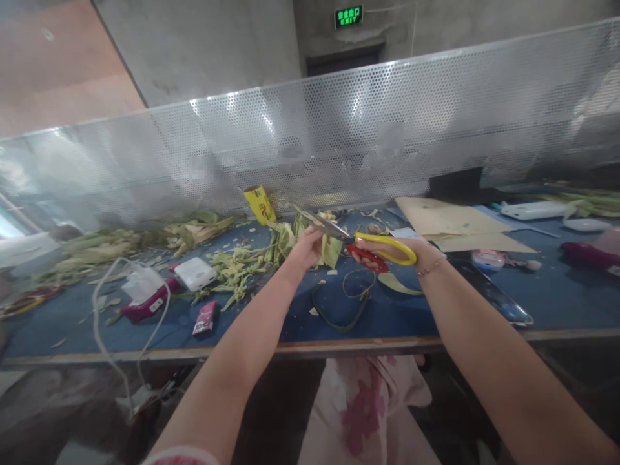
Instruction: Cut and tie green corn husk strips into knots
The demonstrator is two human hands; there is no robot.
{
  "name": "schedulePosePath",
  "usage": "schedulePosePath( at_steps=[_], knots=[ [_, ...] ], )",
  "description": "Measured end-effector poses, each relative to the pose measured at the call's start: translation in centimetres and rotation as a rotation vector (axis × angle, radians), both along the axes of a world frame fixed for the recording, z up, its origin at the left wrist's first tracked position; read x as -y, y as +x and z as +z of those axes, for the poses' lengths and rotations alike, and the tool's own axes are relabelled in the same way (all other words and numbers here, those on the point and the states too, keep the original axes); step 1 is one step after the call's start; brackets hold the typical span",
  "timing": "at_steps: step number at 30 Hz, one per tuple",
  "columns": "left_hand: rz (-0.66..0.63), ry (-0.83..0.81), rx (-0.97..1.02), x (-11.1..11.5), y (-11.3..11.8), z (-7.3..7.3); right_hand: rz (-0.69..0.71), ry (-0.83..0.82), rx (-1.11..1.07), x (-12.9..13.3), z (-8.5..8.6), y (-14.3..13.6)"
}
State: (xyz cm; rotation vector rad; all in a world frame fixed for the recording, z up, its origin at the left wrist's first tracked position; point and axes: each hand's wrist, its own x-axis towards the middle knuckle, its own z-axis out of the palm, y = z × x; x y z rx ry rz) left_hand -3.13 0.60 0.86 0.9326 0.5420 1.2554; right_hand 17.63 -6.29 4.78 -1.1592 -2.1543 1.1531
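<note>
My right hand point(380, 250) is closed on a pair of scissors point(396, 241) with one yellow and one red handle loop. The metal blades point up and left, over my left hand point(310, 247). That hand is closed round green leafy stems, and a pale green leaf point(331, 252) hangs beside its fingers. More leafy plant pieces point(237, 268) lie just left of it on the blue table. Below the scissors, a thin curved strip point(341, 327) and a loose leaf point(397, 284) rest on the surface.
Behind stands a perforated metal screen point(339, 129), with a yellow tube point(260, 205) before it. On the left are a white case point(195, 274), a pink box point(204, 318) and a white cable point(97, 316). Brown paper point(445, 219) and a dark phone point(498, 294) lie right.
</note>
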Motion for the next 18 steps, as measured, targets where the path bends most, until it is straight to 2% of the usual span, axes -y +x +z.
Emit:
schedulePosePath(
  at_steps=[2, 10, 18],
  knots=[
    [-0.004, -0.001, -0.002, 0.0, 0.0, -0.1, 0.124, -0.09, -0.11, -0.4, -0.3, 0.2],
    [-0.008, -0.026, -0.01, 0.2, 0.1, 0.1, 0.142, 0.011, -0.024, -1.7, -0.8, 0.8],
    [-0.035, -0.017, 0.004, 0.4, 0.1, 0.4, 0.005, 0.065, 0.053, -2.4, -1.2, 1.3]
  ],
)
